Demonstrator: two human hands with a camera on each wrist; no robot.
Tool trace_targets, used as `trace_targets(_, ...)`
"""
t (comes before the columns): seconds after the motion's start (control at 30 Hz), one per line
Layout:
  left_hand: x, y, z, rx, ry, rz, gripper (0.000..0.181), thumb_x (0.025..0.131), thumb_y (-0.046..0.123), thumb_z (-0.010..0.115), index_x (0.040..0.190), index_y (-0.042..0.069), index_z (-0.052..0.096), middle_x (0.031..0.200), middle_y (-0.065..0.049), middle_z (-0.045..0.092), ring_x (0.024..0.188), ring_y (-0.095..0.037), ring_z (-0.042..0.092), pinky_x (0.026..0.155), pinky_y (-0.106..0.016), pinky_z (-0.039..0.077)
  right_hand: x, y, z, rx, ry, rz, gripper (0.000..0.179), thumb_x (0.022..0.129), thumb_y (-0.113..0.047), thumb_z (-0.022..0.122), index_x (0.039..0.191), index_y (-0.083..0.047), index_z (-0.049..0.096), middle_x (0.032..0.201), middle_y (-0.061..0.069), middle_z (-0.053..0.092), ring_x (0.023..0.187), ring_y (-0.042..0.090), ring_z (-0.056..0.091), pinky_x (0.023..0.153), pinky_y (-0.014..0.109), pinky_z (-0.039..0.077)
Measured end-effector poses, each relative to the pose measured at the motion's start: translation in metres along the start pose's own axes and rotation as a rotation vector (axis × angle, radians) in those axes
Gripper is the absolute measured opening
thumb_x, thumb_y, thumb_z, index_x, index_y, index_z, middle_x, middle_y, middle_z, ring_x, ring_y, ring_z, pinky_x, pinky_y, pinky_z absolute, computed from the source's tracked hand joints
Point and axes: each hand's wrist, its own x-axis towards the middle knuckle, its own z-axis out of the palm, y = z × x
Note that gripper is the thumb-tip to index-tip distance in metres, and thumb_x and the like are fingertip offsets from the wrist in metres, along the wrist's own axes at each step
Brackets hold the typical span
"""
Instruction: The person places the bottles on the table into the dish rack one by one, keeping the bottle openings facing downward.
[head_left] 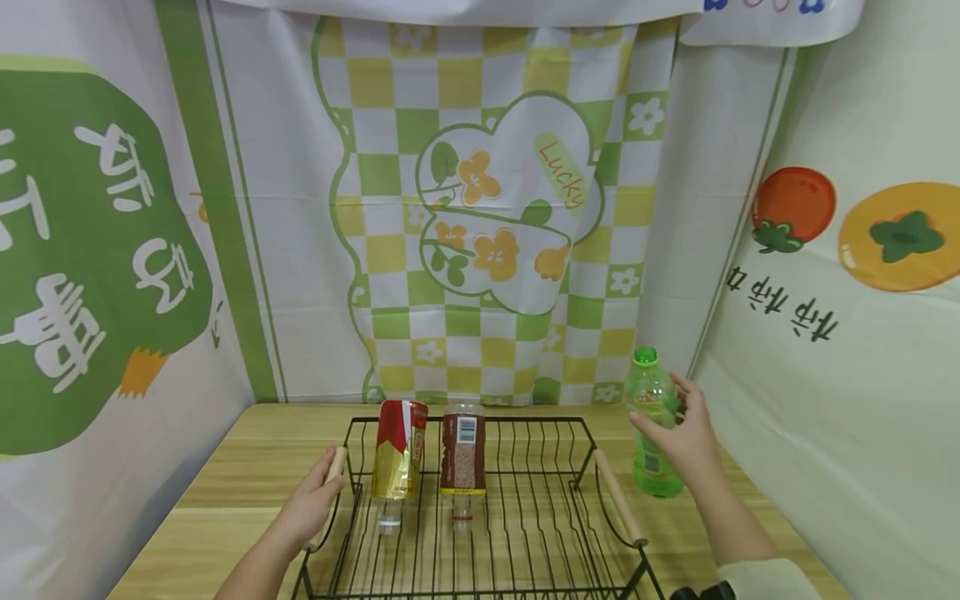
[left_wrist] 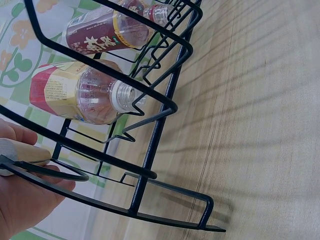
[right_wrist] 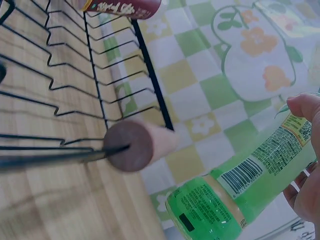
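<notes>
My left hand (head_left: 305, 504) grips the left wooden handle (left_wrist: 22, 151) of a black wire dish rack (head_left: 522, 472). Out to the right of the rack, my right hand (head_left: 688, 431) holds a green plastic bottle (head_left: 657, 467) around its upper half, thumb in front and fingers behind. That bottle is upright, and its barcode label (right_wrist: 270, 160) shows in the right wrist view. Inside the rack, two clear plastic bottles stand neck down: one with a red and gold label (head_left: 399, 450), the other with a maroon label (head_left: 463, 454).
The rack stands on a light wood table (head_left: 217, 500). Its right wooden handle (head_left: 620, 498) lies between the rack's wires and the green bottle. Printed cloth (head_left: 480, 250) hangs behind the table, with more fabric on both sides.
</notes>
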Motion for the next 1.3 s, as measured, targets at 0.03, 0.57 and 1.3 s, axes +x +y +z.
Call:
trace_targets(0.03,0.0,0.0,0.0,-0.003,-0.002,-0.001,0.064,0.106,0.017,0.035,0.156,0.0,0.001,0.161,-0.03,0.0,0.147,-0.05,0.004,0.117,-0.064,0.007,0.0,-0.003,0.001,-0.005,-0.003,-0.007,0.101,0.089,-0.036,0.071,0.158,-0.012,0.001,0.153,0.031,0.022,0.131,0.048,0.035,0.101,0.066,0.04)
trace_targets(0.57,-0.002,0.001,0.001,0.009,0.005,-0.009,0.064,0.105,0.019,0.036,0.157,0.001,0.002,0.16,-0.03,0.004,0.146,-0.051,0.007,0.116,-0.065,0.01,-0.011,-0.055,0.025,-0.01,-0.051,-0.091,0.094,0.085,-0.019,0.076,0.157,-0.013,0.016,0.144,0.023,0.036,0.12,0.039,0.045,0.089,0.047,0.053)
trace_targets(1.3,-0.001,0.003,0.0,0.02,-0.006,0.001,0.064,0.105,0.019,0.035,0.156,0.0,0.001,0.16,-0.031,0.003,0.146,-0.051,0.006,0.116,-0.066,0.01,-0.037,-0.062,0.091,-0.046,-0.156,-0.191,0.088,0.075,-0.018,0.084,0.149,-0.019,0.038,0.134,0.016,0.051,0.111,0.032,0.054,0.082,0.041,0.055)
